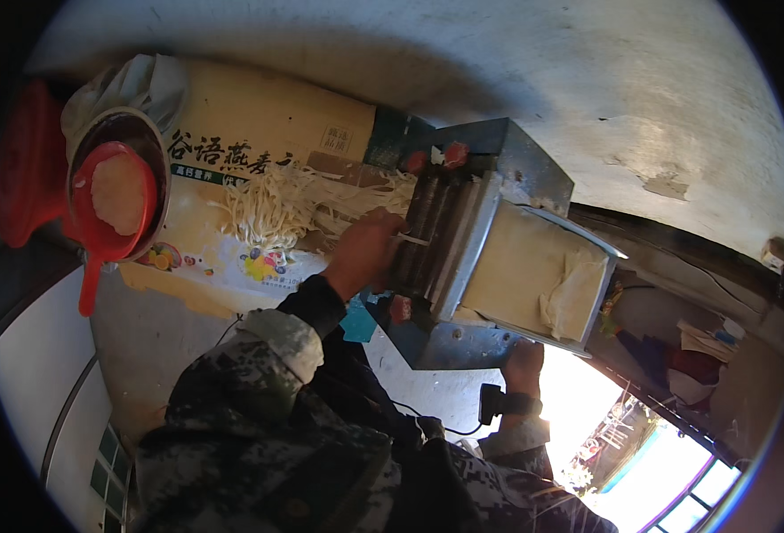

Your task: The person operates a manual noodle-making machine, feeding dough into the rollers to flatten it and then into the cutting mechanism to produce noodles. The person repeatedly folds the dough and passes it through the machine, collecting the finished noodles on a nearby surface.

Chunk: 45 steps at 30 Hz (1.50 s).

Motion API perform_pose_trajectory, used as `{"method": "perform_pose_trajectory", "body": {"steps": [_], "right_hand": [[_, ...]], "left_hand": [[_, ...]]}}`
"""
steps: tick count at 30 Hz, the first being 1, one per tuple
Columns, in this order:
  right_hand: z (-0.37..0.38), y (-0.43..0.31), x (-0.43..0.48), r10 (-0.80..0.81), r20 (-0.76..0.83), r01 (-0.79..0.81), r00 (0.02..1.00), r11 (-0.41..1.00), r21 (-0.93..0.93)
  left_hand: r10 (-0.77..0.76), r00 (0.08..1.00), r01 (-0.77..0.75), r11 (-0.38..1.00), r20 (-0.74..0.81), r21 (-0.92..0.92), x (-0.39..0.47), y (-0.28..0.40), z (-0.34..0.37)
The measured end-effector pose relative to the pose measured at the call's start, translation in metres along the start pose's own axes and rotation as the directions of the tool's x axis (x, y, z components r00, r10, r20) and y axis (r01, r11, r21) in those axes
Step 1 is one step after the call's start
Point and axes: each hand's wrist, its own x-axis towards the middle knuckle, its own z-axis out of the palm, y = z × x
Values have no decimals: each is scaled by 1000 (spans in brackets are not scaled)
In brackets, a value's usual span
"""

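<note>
A metal noodle machine [455, 226] with ridged rollers and red knobs stands before me. My left hand [369, 250] is at its rollers, fingers curled round a thin pale strip [417, 239] that sticks out over them; strip or stick, I cannot tell. A wide sheet of dough [532, 266] lies in the machine's metal tray. Cut noodles [279, 206] are heaped on a flattened cardboard box [245, 100], left of the rollers, and stretch towards them behind my left hand. My right hand [524, 366] is at the machine's near side below the tray; its fingers are partly hidden.
At the left a red plastic scoop [151, 200] with pale flour rests in a round bowl [165, 156], beside a red plastic container [25, 166] and a pale plastic bag [155, 86]. A black cable [462, 433] hangs near my right wrist. Cloths [695, 370] lie at the right.
</note>
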Motion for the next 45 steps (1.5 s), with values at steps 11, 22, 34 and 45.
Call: {"method": "perform_pose_trajectory", "body": {"steps": [11,22,34,45], "right_hand": [[18,12,-8,329,86,-174,940,247,953],[17,11,-23,236,-3,-210,972,869,448],[59,54,-50,343,149,-347,927,638,688],[69,53,-64,362,169,-385,917,690,613]], "left_hand": [[158,981,-178,963,111,202,4,-14,16],[-214,883,458,590,418,-665,9,-37,0],[-149,985,153,987,-84,49,9,-43,-44],[126,989,-127,992,-75,-10,17,-19,6]]}}
